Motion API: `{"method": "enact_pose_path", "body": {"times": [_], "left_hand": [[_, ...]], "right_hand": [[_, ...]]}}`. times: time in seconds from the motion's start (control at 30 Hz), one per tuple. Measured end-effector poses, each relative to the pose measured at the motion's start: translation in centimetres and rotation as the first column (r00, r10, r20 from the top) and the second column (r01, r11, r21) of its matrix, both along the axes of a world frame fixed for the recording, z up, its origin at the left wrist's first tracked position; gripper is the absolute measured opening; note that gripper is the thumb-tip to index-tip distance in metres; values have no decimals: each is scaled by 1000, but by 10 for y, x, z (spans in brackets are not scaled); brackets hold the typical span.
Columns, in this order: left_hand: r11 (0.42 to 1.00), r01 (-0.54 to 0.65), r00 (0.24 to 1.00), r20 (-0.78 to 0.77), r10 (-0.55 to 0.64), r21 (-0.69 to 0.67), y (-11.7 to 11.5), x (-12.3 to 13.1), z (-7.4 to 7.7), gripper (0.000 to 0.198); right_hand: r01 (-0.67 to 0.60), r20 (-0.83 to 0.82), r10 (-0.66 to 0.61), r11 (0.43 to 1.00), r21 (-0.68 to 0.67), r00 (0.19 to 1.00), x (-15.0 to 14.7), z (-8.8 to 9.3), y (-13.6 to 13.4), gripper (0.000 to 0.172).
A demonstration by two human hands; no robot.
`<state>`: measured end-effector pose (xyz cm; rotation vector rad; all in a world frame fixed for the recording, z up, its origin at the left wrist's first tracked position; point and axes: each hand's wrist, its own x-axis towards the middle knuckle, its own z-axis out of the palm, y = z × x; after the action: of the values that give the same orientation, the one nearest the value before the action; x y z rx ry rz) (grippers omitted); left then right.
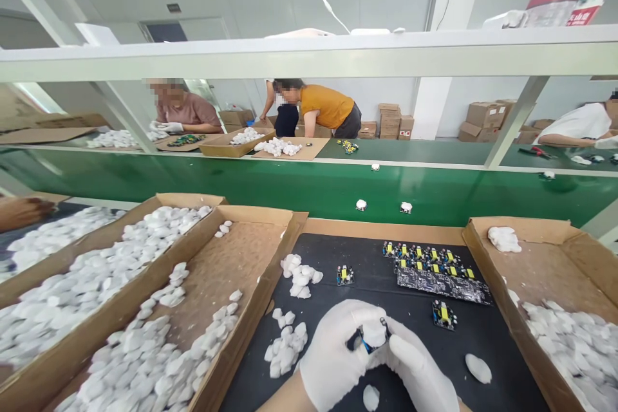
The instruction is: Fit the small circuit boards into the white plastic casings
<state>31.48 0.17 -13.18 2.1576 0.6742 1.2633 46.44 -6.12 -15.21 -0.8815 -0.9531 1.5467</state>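
Both my hands wear white gloves and meet over the black mat (333, 347). My left hand (338, 347) grips the left side of a small circuit board (365, 342) topped with a white putty-like lump (375, 333). My right hand (418, 360) closes on the board's right edge, its thumb against it. A loose flat white lump (371, 397) lies just below my hands, and another (478, 368) to the right. Single circuit boards with yellow parts sit ahead (344, 275) and to the right (443, 315). Small piles of white lumps (300, 275) rest left of my hands.
Cardboard trays of white lumps stand left (255, 309) and right (526, 225). A panel of joined boards (439, 283) lies at the mat's back. Beyond runs a green conveyor (290, 190) carrying lump-topped boards. A shelf beam (309, 61) crosses overhead. Several people work nearby; one's hand (26, 212) shows at left.
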Motion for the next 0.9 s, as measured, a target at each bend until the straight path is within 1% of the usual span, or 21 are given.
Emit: {"method": "enact_pose_path", "body": {"times": [0.07,0.13,0.17,0.23,0.3,0.37,0.4,0.47,0.57,0.63,0.67,0.73,0.8,0.83,0.87,0.9], "left_hand": [[996,-17,1000,-18,19,93,2,0,-4,28],[991,-20,998,-60,28,136,2,0,-6,35],[991,-34,996,-77,45,130,2,0,-6,41],[993,-52,994,-85,61,108,0,-1,-4,49],[993,-11,998,-66,18,115,-1,-2,0,50],[985,49,999,-29,-44,166,-2,-2,4,47],[979,58,998,-22,-54,195,-2,-2,6,45],[970,34,999,-36,-26,242,-2,-2,10,40],[965,-5,993,-115,36,262,-3,-1,13,22],[969,-30,984,-161,72,247,-3,0,14,14],[971,-41,981,-172,84,237,-3,0,13,14],[981,-36,983,-168,69,191,-3,0,12,18],[997,7,991,-132,4,82,-2,-2,11,25],[999,42,993,-113,-41,1,-2,-3,10,33],[993,76,992,-98,-84,-92,-2,-4,11,45],[977,105,988,-89,-123,-187,-2,-6,12,56]], "right_hand": [[-35,-10,35,998,48,999,-5,12,6,38],[-68,-58,69,997,22,996,-11,20,11,31],[-81,-106,80,997,-6,991,-14,22,12,31],[-114,-228,100,992,-46,968,-17,22,12,35],[-132,-304,112,990,-45,946,-18,18,11,38],[-149,-318,126,988,-48,940,-18,14,9,36],[-162,-320,139,986,-48,937,-17,12,9,36],[-184,-329,157,982,-51,931,-16,11,9,37],[-160,-288,143,986,-38,947,-13,14,11,35],[-140,-212,134,990,-14,968,-12,19,12,32],[-139,-177,136,990,-9,975,-12,22,12,31],[-130,-122,128,992,-7,984,-12,29,13,27],[-110,-74,108,993,-29,991,-12,36,12,23],[-113,-52,111,993,-46,993,-12,39,12,22],[-122,-21,121,991,-56,992,-11,43,11,22],[-131,27,132,990,-52,991,-9,46,10,22]]}}
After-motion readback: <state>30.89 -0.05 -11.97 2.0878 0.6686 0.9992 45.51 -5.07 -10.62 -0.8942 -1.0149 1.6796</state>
